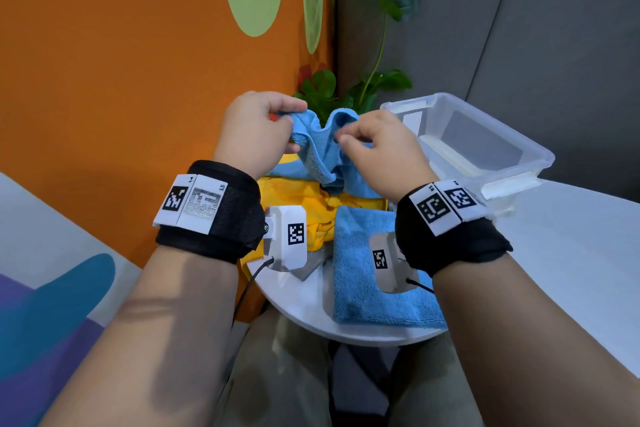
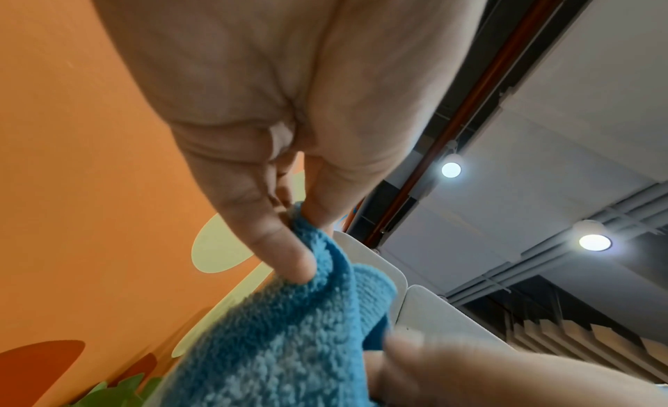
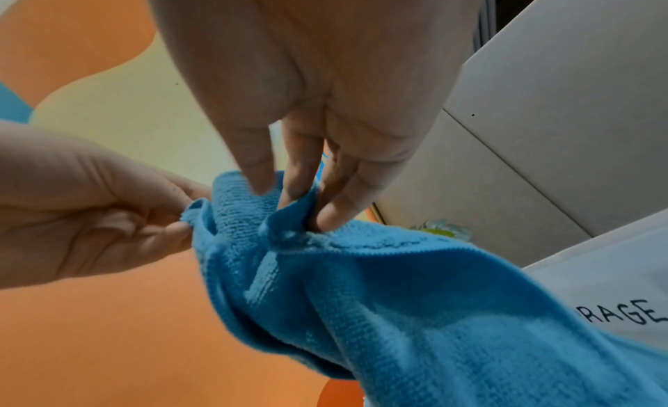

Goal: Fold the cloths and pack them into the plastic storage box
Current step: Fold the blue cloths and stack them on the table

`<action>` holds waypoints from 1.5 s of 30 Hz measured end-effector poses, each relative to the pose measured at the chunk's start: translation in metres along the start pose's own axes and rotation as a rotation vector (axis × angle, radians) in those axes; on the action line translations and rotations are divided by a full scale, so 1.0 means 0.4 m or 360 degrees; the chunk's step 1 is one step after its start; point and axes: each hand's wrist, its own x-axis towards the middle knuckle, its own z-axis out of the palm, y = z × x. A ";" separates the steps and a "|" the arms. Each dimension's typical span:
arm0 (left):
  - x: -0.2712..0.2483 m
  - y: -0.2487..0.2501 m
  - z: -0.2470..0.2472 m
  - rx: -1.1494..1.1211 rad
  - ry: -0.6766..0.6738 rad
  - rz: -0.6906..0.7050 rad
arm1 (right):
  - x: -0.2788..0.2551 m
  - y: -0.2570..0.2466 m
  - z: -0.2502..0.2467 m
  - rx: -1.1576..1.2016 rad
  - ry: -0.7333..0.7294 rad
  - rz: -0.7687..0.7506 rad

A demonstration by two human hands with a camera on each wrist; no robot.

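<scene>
A folded blue cloth [image 1: 377, 270] lies at the surface's [image 1: 568, 246] near edge as the left hand [image 1: 254, 130] and right hand [image 1: 379, 147] pinch another blue cloth's [image 1: 322, 146] top edge, seemingly seeking corners to fold, the storage box [image 1: 485, 146] waiting empty at the far edge.

1. Each bare forearm wears a black mesh wrist strap [image 1: 221, 215].
2. White square-code marker tags [image 1: 190, 203] sit on the straps.
3. A white camera module [image 1: 289, 237] with a black cable [image 1: 247, 284] hangs beneath each wrist.
</scene>
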 end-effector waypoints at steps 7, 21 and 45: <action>0.000 -0.001 0.008 -0.0098 0.0153 -0.0051 | -0.008 -0.002 0.021 -0.0385 -0.0261 -0.0077; -0.004 -0.007 0.027 -0.0162 0.0211 -0.0082 | -0.019 -0.013 0.045 -0.0456 -0.0291 0.0003; 0.005 0.008 -0.012 -0.0133 0.0489 -0.0077 | 0.004 0.002 -0.032 -0.0628 0.0166 0.0306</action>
